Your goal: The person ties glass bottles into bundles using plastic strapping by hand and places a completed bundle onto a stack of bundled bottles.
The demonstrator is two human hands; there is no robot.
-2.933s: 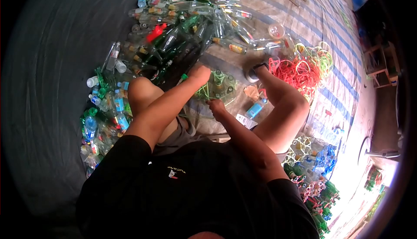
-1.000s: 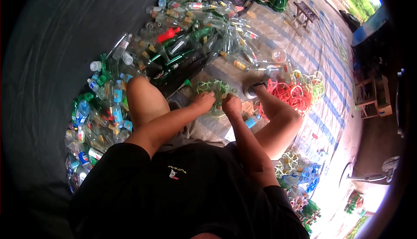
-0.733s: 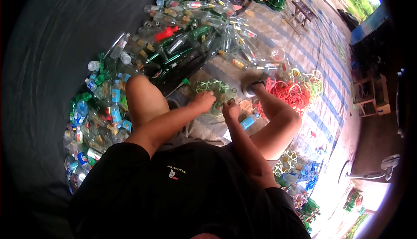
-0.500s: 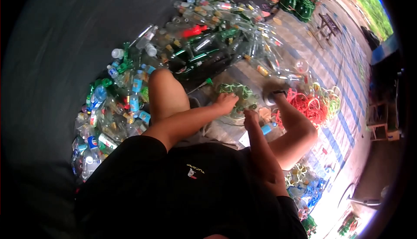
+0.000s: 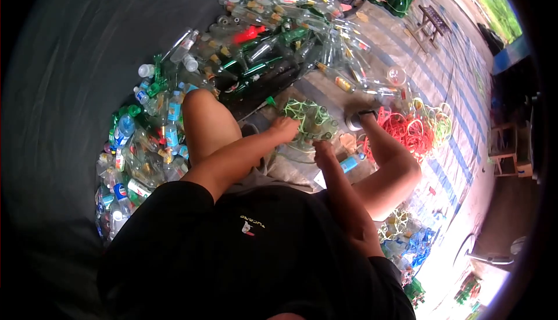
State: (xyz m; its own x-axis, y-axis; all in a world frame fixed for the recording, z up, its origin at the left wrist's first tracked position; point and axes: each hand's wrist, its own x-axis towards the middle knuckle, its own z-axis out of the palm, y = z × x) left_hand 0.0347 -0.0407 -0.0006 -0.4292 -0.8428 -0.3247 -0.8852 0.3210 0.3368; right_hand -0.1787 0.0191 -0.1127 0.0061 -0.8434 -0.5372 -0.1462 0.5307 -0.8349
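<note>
Bottle cluster: a group of clear bottles [image 5: 315,129] stands, mouths up, on the striped ground sheet [image 5: 381,36], in front of the seated person and between the bent knees.
Green cord: pale green strands [image 5: 296,109] loop about the necks on the far left side of the cluster; several mouths on the right show no loop that can be made out.
Left hand: the left hand [image 5: 284,129] rests at the near left edge of the cluster, beside the cord; fingers bent, though whether this grip is clamped on a strand cannot be told.
Right hand: the right hand [image 5: 323,152] sits at the near right edge, just beside a bottle mouth; fingers curled inward, contents of the grip hidden (the knuckles block the view).
Step in hand: judged to be lacing cord around the bottle necks, apparently partway through.
Next move: would seem to call for one hand steadying the glass and the other drawing cord snugly around the right-hand necks, without tipping any bottle.
Spare cord: a tangled red heap [image 5: 404,131] lies beyond the right knee, near the foot.
Loose bottles: a large pile [image 5: 279,15] lies beyond the left knee.
</note>
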